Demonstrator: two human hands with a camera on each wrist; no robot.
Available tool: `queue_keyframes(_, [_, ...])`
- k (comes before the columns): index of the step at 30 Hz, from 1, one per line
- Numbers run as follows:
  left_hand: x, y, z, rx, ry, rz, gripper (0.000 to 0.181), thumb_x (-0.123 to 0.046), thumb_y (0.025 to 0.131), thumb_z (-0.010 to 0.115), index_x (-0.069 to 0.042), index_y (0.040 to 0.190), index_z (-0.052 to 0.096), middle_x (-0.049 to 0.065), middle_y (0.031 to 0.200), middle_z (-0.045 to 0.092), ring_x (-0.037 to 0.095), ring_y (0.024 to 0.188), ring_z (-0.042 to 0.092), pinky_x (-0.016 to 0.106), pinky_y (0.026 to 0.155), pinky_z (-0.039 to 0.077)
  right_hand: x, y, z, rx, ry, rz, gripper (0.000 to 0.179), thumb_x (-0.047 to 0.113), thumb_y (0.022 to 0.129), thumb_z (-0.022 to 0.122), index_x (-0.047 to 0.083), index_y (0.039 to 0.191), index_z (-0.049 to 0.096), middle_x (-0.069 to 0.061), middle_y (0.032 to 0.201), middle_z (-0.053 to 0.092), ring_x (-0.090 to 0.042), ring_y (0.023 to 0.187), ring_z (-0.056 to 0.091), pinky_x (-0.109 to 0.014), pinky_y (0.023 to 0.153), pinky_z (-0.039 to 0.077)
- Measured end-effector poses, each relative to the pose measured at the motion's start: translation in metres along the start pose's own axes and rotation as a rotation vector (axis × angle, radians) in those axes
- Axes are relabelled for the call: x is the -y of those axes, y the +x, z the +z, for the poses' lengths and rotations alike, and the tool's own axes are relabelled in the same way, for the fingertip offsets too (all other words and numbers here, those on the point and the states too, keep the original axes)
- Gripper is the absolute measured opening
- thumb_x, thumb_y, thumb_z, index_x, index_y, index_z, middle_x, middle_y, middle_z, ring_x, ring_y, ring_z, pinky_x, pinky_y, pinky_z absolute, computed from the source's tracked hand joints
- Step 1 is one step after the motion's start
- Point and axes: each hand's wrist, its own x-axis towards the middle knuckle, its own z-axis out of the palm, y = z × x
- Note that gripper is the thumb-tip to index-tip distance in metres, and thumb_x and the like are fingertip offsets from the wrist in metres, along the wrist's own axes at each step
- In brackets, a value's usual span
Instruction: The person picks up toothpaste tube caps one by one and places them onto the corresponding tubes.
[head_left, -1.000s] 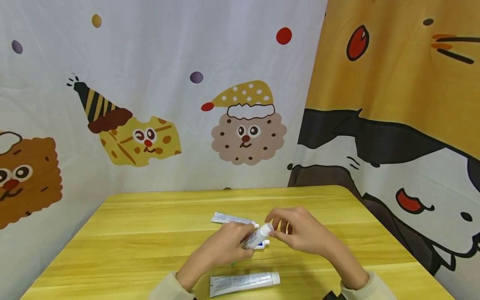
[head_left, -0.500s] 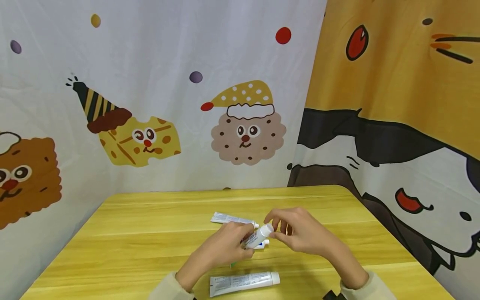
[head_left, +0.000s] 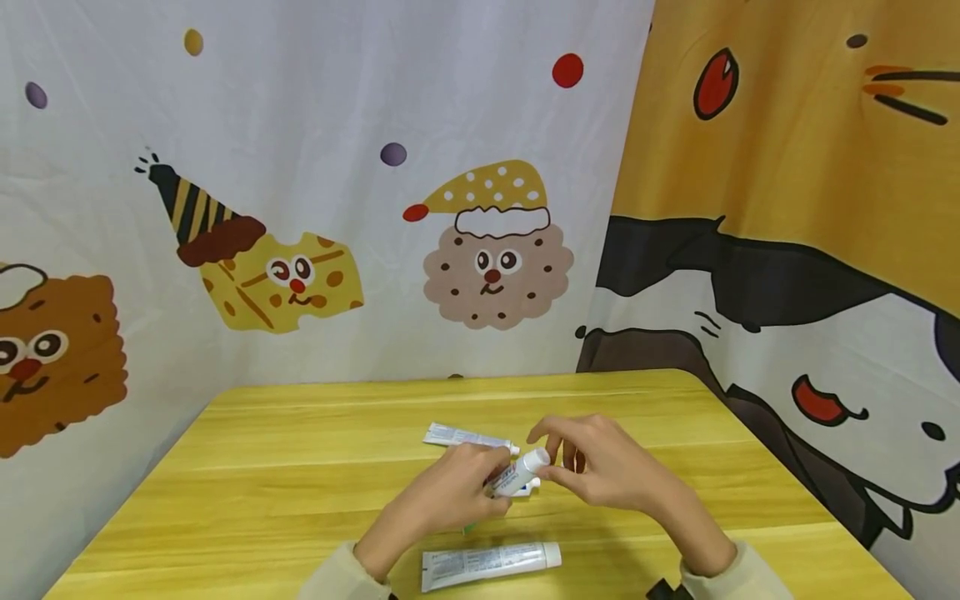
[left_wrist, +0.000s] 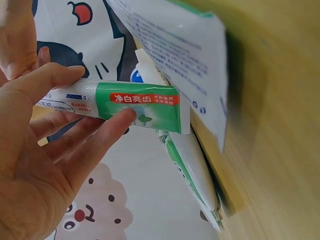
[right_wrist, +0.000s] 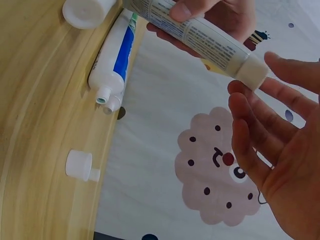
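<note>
My left hand point(head_left: 453, 492) grips a white and green toothpaste tube point(left_wrist: 140, 105) around its body, held tilted with the capped end up to the right. In the left wrist view its flat crimped end points toward the tabletop. My right hand point(head_left: 600, 462) is at that end, thumb and fingertips curled about the white cap point(right_wrist: 252, 72). The right wrist view has the thumb at one side of the cap and fingertips at the other. Below the held tube lie two toothpaste tubes, one with a blue stripe point(right_wrist: 122, 55), their narrow nozzles bare.
A larger capped toothpaste tube point(head_left: 491, 566) lies near the front of the wooden table point(head_left: 225, 500). Another tube point(head_left: 468, 437) lies behind my left hand. Loose white caps point(right_wrist: 78, 164) rest on the tabletop. A cartoon-print curtain point(head_left: 375, 358) hangs behind the table.
Both hands stay almost in place around the tube and its cap. Only very slight shifts of the fingers and of the view show.
</note>
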Motion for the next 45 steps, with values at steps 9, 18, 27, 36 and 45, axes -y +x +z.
queue_keyframes(9, [-0.0016, 0.0013, -0.0006, 0.011, 0.003, -0.005, 0.019, -0.017, 0.086, 0.078, -0.019, 0.085, 0.059, -0.012, 0.068, 0.051, -0.002, 0.057, 0.036, 0.014, 0.051, 0.032, -0.0008, -0.0005, 0.0018, -0.022, -0.037, -0.019, 0.007, 0.028, 0.096, 0.074, 0.028, 0.096, 0.067, 0.021, 0.07, 0.059, 0.008, 0.056, 0.049, -0.016, 0.052, 0.044])
queue_keyframes(18, [-0.0017, 0.0004, -0.0005, 0.015, 0.014, -0.011, 0.018, -0.018, 0.085, 0.078, -0.019, 0.086, 0.06, -0.009, 0.067, 0.053, -0.002, 0.058, 0.036, 0.015, 0.052, 0.031, 0.0004, -0.0006, 0.0011, -0.044, -0.082, 0.05, 0.019, 0.045, 0.094, 0.074, 0.027, 0.098, 0.067, 0.022, 0.07, 0.059, 0.007, 0.056, 0.049, -0.017, 0.054, 0.045])
queue_keyframes(27, [-0.003, -0.0002, -0.0007, 0.028, 0.004, -0.022, 0.016, -0.019, 0.086, 0.079, -0.018, 0.091, 0.064, -0.009, 0.072, 0.061, -0.002, 0.058, 0.04, 0.015, 0.052, 0.036, -0.0007, -0.0005, 0.0005, -0.011, -0.043, -0.027, 0.011, 0.028, 0.093, 0.077, 0.026, 0.099, 0.068, 0.02, 0.074, 0.063, 0.008, 0.057, 0.05, -0.015, 0.053, 0.046])
queue_keyframes(36, [-0.0029, 0.0007, -0.0005, 0.028, -0.001, -0.005, 0.015, -0.019, 0.087, 0.079, -0.018, 0.091, 0.065, -0.012, 0.072, 0.059, -0.003, 0.058, 0.041, 0.014, 0.052, 0.037, -0.0023, 0.0007, 0.0001, 0.044, -0.049, 0.003, 0.016, 0.038, 0.093, 0.076, 0.026, 0.1, 0.069, 0.018, 0.075, 0.063, 0.008, 0.057, 0.051, -0.016, 0.053, 0.046])
queue_keyframes(45, [-0.0018, 0.0013, 0.0011, 0.055, 0.006, -0.008, 0.017, -0.023, 0.088, 0.081, -0.017, 0.092, 0.066, -0.011, 0.074, 0.06, -0.004, 0.058, 0.042, 0.013, 0.051, 0.038, -0.0019, 0.0008, 0.0005, 0.066, -0.151, 0.019, 0.023, 0.047, 0.097, 0.066, 0.024, 0.098, 0.07, 0.019, 0.071, 0.059, 0.008, 0.056, 0.043, -0.016, 0.053, 0.041])
